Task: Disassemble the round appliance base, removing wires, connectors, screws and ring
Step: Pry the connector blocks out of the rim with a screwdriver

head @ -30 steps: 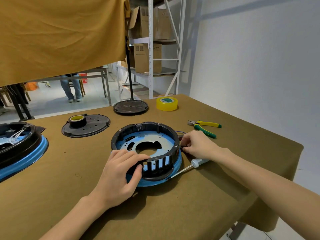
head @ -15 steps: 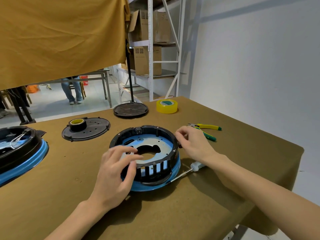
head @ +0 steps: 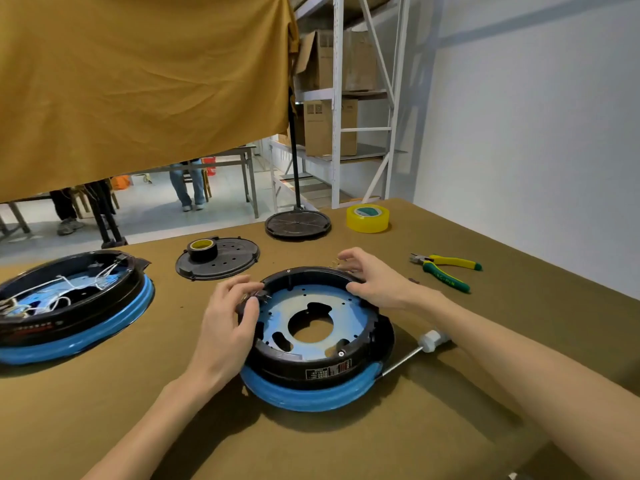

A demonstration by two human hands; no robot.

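The round appliance base [head: 313, 374] lies in front of me on the brown cloth: a black ring with a label facing me, a blue rim [head: 304, 398] underneath and a bluish metal plate [head: 349, 317] with a centre hole inside. My left hand [head: 225, 327] grips the black ring on its left side, thumb and fingers pinched at a small connector on the rim. My right hand [head: 374, 280] holds the far right of the ring, thumb inside, fingers spread over the outside.
A screwdriver [head: 429, 341] lies right of the base, partly under it. Green-yellow pliers [head: 446, 268] and yellow tape [head: 367, 218] sit further right. A black lid [head: 235, 263] carrying a tape roll, a stand foot [head: 298, 225] and a second wired base [head: 69, 306] sit behind and left.
The base has been turned under both hands: its slotted side has gone and the labelled side faces me. My left hand moved from the near rim to the left rim; my right hand shifted to the far side.
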